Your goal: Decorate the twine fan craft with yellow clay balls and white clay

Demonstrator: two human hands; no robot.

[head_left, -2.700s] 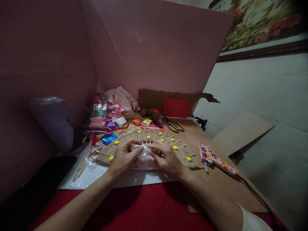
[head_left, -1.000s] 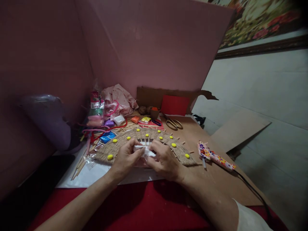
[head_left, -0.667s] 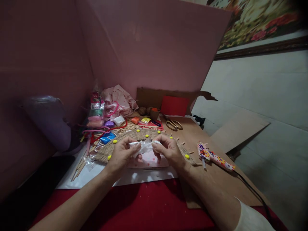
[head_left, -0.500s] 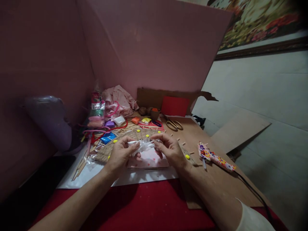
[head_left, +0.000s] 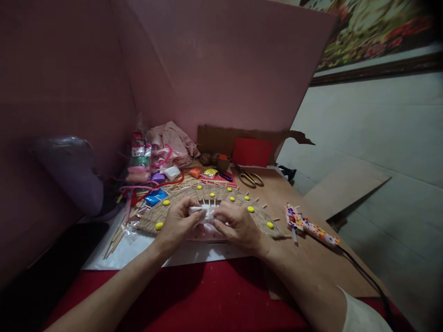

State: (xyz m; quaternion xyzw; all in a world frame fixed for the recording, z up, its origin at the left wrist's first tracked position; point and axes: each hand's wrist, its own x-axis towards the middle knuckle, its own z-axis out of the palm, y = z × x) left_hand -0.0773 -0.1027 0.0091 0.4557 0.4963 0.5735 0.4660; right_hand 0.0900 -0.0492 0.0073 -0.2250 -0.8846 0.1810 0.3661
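Note:
My left hand (head_left: 180,220) and my right hand (head_left: 238,225) are both closed, pinching a small clear plastic packet with white stuff in it (head_left: 207,214) between thumbs and fingers. The white part lies nearer the left fingers, while crinkled plastic shows by the right ones. Behind and around the hands lies a half-round twine-woven piece (head_left: 183,195) with yellow dots and stick ends poking out along its edge. Below the packet, part of a pink spotted cloth panel (head_left: 207,234) shows; the hands hide some of it.
A flower-patterned glue gun (head_left: 309,227) with its cord lies on brown cardboard (head_left: 311,263) at the right. Gold-handled scissors (head_left: 251,179) are behind. Blue (head_left: 155,198), white (head_left: 172,173) and yellow (head_left: 210,172) packets sit near pink cloth (head_left: 173,140) at the back left.
Both hands have moved slightly lower and the right hand turned inward, its fingers more curled. The white packet looks more bunched, and more of the woven piece shows.

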